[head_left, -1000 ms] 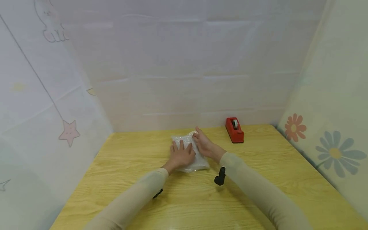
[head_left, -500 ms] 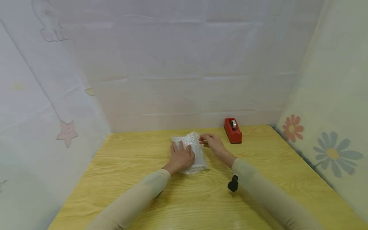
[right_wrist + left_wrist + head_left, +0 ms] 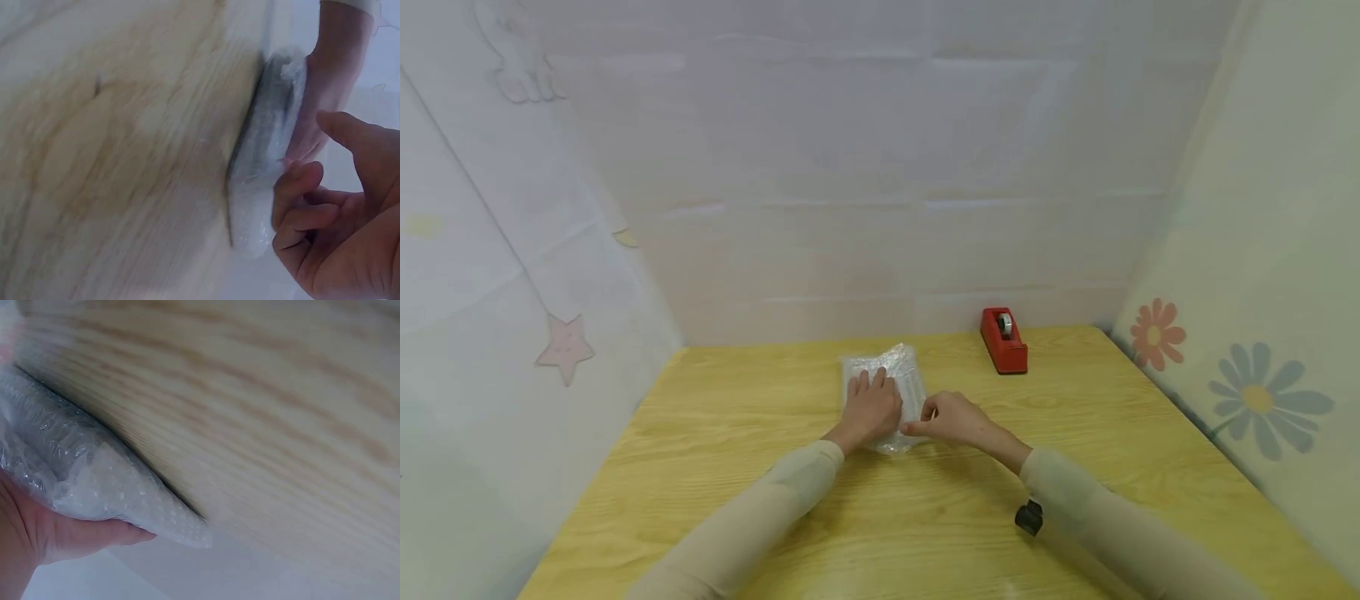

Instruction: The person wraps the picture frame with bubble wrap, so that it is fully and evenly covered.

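A flat package in clear bubble wrap (image 3: 912,385) lies on the wooden table (image 3: 752,400). My left hand (image 3: 871,412) rests on top of it, fingers pointing toward the back and covering its left half. In the left wrist view, the thumb lies along the edge of the bubble-wrapped package (image 3: 94,472). My right hand (image 3: 958,419) is at the package's near right corner, thumb toward the wrap. The right wrist view shows that hand's fingers (image 3: 294,187) loosely bent beside the package, its thumb apart from them and nothing between. What the wrap contains is hard to make out.
A red tape dispenser (image 3: 1003,343) with a roll stands at the back right of the table. A pale sheet (image 3: 880,183) hangs behind the back edge, and printed sheets flank both sides. A black wrist camera (image 3: 1028,517) hangs below the right sleeve.
My right hand has left the package's far right edge, swung out to the right, and come down to its near right corner. The left hand stays on top, its fingers drawn closer together.
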A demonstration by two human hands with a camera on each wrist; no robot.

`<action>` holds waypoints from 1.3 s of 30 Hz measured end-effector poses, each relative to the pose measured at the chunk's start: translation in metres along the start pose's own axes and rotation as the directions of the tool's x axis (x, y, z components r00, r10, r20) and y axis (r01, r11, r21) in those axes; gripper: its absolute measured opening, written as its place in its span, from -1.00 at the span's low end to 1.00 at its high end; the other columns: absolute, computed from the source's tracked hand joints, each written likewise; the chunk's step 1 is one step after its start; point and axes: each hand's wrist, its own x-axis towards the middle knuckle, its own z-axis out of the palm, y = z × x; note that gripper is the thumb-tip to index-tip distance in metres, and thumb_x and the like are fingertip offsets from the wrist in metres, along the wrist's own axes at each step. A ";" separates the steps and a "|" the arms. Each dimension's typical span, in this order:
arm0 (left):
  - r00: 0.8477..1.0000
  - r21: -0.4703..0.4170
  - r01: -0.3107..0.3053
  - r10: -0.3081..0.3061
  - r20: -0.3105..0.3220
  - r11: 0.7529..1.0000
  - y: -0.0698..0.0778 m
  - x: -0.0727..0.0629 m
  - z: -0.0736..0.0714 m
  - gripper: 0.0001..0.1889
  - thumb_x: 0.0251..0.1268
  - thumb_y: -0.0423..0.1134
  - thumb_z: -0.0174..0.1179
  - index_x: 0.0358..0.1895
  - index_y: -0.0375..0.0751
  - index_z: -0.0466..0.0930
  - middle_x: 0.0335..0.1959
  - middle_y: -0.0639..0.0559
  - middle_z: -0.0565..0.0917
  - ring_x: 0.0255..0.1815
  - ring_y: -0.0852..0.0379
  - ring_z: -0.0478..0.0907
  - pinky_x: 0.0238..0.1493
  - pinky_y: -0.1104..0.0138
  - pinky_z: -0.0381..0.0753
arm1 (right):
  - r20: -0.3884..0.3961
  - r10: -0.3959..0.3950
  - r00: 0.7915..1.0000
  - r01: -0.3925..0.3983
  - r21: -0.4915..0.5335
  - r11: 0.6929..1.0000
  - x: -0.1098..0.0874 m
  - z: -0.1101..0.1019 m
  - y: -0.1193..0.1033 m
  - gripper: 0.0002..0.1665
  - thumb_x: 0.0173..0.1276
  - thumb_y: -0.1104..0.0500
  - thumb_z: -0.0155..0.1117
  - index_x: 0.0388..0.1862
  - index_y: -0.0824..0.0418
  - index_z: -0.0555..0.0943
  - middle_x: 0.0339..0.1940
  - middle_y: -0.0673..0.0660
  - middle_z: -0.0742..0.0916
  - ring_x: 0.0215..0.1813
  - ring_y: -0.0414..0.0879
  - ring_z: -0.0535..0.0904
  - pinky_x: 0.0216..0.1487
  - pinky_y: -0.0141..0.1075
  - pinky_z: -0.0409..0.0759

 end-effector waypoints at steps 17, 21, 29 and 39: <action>0.999 -0.152 0.047 -0.050 -0.011 0.987 -0.035 0.005 0.010 -0.62 0.66 -0.18 -0.23 0.03 -0.37 0.54 0.25 -0.26 0.46 0.20 -0.37 0.33 0.24 -0.20 0.22 | 0.153 0.125 0.980 -0.187 0.517 0.835 0.019 0.026 -0.016 -0.61 0.41 0.20 0.41 0.01 0.40 0.47 -0.40 0.28 0.78 -0.55 0.05 0.72 -0.47 -0.22 0.64; 0.994 -0.274 0.018 0.013 0.111 0.962 -0.046 0.010 0.003 -0.56 0.69 -0.14 -0.36 0.14 -0.31 0.51 0.43 -0.30 0.36 0.43 -0.40 0.18 0.36 -0.28 0.08 | 0.108 0.150 0.983 -0.184 0.630 0.755 0.024 0.026 -0.013 -0.61 0.36 0.32 0.39 0.06 0.47 0.50 -0.43 0.29 0.76 -0.57 -0.01 0.67 -0.46 -0.18 0.68; 0.936 -0.583 -0.019 0.220 0.275 0.812 -0.069 0.016 -0.027 -0.34 0.67 0.10 -0.24 0.46 -0.40 0.33 0.56 -0.36 0.15 0.56 -0.32 0.04 0.48 -0.14 0.05 | -0.018 0.092 0.996 -0.071 0.501 0.863 0.024 0.027 -0.002 -0.80 0.29 0.37 0.31 -0.11 0.39 0.60 -0.63 0.20 0.69 -0.71 -0.10 0.51 -0.64 -0.30 0.50; 0.890 -0.186 -0.290 0.336 0.310 0.939 -0.087 0.020 -0.014 -0.01 0.32 0.62 -0.26 0.65 0.08 0.09 0.66 -0.03 0.00 0.63 -0.24 -0.18 0.48 -0.24 -0.22 | -0.053 0.073 0.996 -0.046 0.401 0.915 0.014 0.029 0.001 -0.86 0.28 0.40 0.24 -0.18 0.39 0.61 -0.65 0.25 0.69 -0.75 -0.07 0.54 -0.68 -0.32 0.49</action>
